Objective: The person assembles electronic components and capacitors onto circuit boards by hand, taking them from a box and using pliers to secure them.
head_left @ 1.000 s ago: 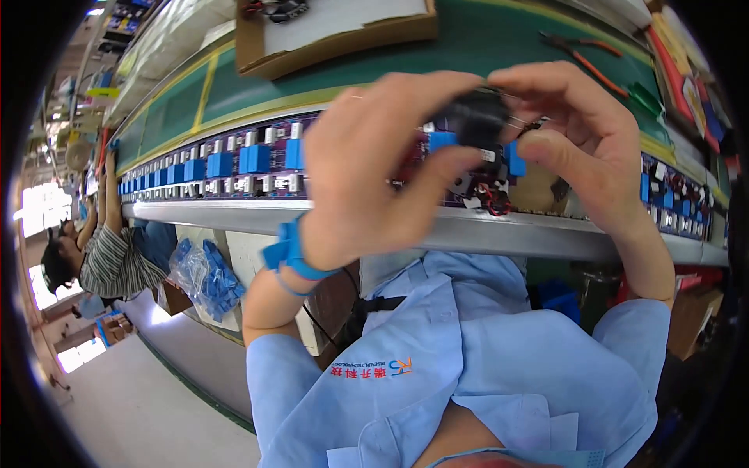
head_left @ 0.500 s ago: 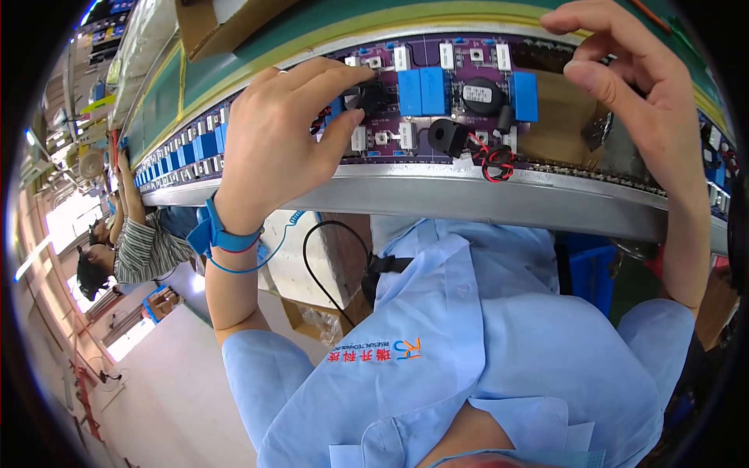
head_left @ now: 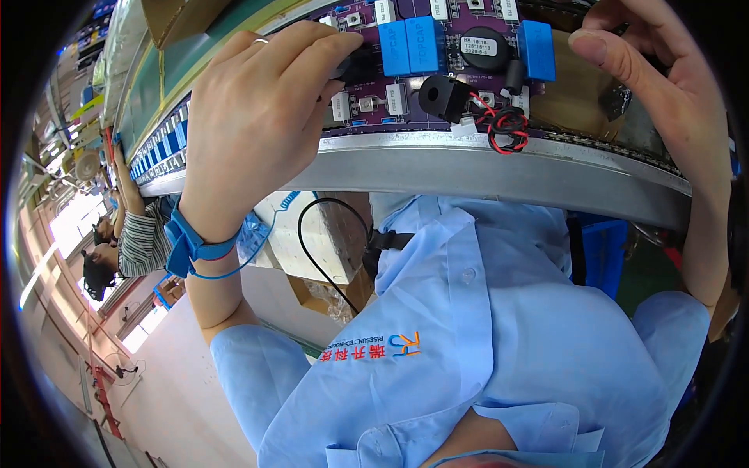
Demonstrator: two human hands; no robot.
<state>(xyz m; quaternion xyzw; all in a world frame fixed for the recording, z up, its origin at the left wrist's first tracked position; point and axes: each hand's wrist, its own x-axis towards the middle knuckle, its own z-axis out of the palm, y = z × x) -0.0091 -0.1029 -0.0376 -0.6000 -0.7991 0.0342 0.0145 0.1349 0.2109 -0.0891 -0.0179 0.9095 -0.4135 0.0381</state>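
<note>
My left hand (head_left: 257, 109), a blue strap round its wrist, bends its fingers over a black round component (head_left: 359, 66) at the left of a purple circuit board (head_left: 378, 87). Part of that component and my left thumb are hidden. Right of it stand blue block capacitors (head_left: 411, 47), then a black round coil with a white label (head_left: 482, 49). A black ring-shaped sensor (head_left: 441, 98) with a coiled red and black wire (head_left: 509, 129) sits at the near edge. My right hand (head_left: 655, 86) hovers beside another blue capacitor (head_left: 537, 51), thumb and fingers apart, holding nothing.
The board rests on a line with a metal rail (head_left: 484, 165) along its near side. More populated boards (head_left: 160, 152) run off to the left. A cardboard box (head_left: 175, 19) stands at the far left. Another person in a striped top (head_left: 144, 242) is farther left.
The view has shifted, so the board sits higher in the picture. My left hand stays at the black component, its thumb now out of sight. My right hand remains raised, its fingers partly cut off above.
</note>
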